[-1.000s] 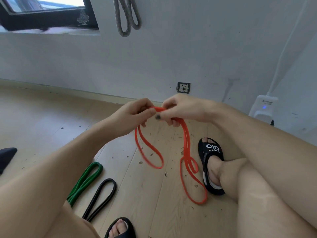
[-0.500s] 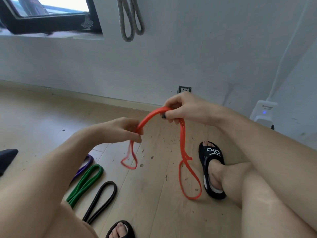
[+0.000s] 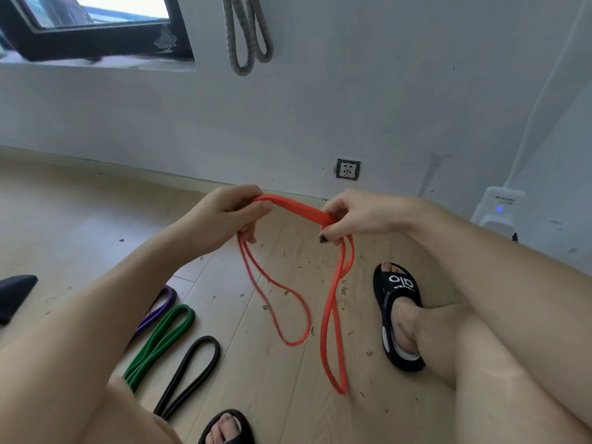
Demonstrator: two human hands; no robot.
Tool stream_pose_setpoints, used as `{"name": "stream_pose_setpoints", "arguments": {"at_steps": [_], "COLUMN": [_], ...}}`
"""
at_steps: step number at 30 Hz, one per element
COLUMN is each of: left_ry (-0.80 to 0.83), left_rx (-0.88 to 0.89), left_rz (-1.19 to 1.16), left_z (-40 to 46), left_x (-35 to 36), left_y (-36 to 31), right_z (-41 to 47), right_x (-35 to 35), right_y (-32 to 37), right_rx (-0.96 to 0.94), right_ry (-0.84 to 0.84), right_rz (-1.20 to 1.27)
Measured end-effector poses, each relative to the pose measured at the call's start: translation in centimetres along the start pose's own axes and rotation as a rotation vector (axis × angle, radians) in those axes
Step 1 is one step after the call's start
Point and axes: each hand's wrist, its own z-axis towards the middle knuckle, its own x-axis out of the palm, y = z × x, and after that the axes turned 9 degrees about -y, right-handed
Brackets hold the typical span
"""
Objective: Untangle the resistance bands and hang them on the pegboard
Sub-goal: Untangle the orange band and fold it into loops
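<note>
An orange resistance band [image 3: 333, 302] is stretched between both hands above the wooden floor. My left hand [image 3: 230, 216] grips its left part and my right hand [image 3: 349, 216] pinches its right part. Two loops of it hang down, a thin one on the left and a wider one on the right. On the floor at the lower left lie a green band [image 3: 160, 344], a black band [image 3: 189, 376] and a purple band [image 3: 157, 309], the purple one partly hidden by my left arm. A grey band [image 3: 246, 36] hangs on the wall at the top.
My feet in black sandals [image 3: 397, 318] rest on the floor to the right and at the bottom edge. A wall socket [image 3: 348, 169] sits low on the white wall. A white device [image 3: 496, 209] stands at the right. A dark-framed window [image 3: 96, 33] is at the top left.
My hands have moved apart and the left one has risen level with the right. The orange band now spans between them, and its hanging loops are longer and more spread.
</note>
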Motion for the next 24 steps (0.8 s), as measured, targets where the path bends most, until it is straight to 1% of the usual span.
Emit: {"name": "stream_pose_setpoints", "arguments": {"at_steps": [2,3,4,6,7,8,9,10,12,15,17,19,22,24], "left_ry": [-0.004,0.021,0.075,0.262,0.347,0.39,0.385,0.343,0.22,0.091,0.032,-0.022,-0.059,-0.07], "left_rx": [-0.07,-0.124,-0.179,-0.25,-0.252,-0.233,-0.202,-0.166,-0.085,0.042,0.057,0.046,0.029,0.012], "left_rz": [-0.008,-0.003,0.019,0.141,0.211,0.25,0.24,0.19,0.091,0.075,0.074,0.069,0.069,0.076], "left_z": [-0.1,0.0,0.0,-0.3,-0.5,-0.7,-0.7,-0.7,-0.6,-0.5,-0.6,-0.5,-0.5,-0.5], "left_x": [-0.4,-0.7,-1.0,-1.0,-0.9,-0.5,-0.1,0.3,0.7,1.0,0.9,0.5,-0.3,-0.9], "left_y": [0.5,1.0,1.4,1.6,1.5,1.2,0.7,0.1,-1.0,-2.1,-2.3,-2.1,-1.5,-0.8], "right_z": [0.1,0.0,-0.2,-0.5,-0.7,-0.9,-1.0,-1.0,-1.1,-1.0,-0.8,-0.5,0.0,0.1], "right_x": [-0.2,-0.4,-0.6,-0.7,-0.7,-0.6,-0.5,-0.3,-0.1,-0.1,-0.2,-0.1,0.0,-0.2], "right_y": [-0.1,0.1,0.4,1.4,2.0,2.6,3.0,3.4,3.8,3.9,3.5,2.6,0.7,0.2], "right_rx": [-0.007,-0.026,-0.053,-0.121,-0.149,-0.173,-0.194,-0.214,-0.24,-0.253,-0.233,-0.178,-0.066,-0.051], "right_ry": [-0.07,-0.121,-0.179,-0.266,-0.286,-0.298,-0.305,-0.308,-0.313,-0.334,-0.319,-0.238,-0.113,-0.098], "right_rz": [-0.004,0.0,0.007,0.029,0.042,0.05,0.052,0.052,0.057,0.055,0.043,0.005,-0.01,0.032]}}
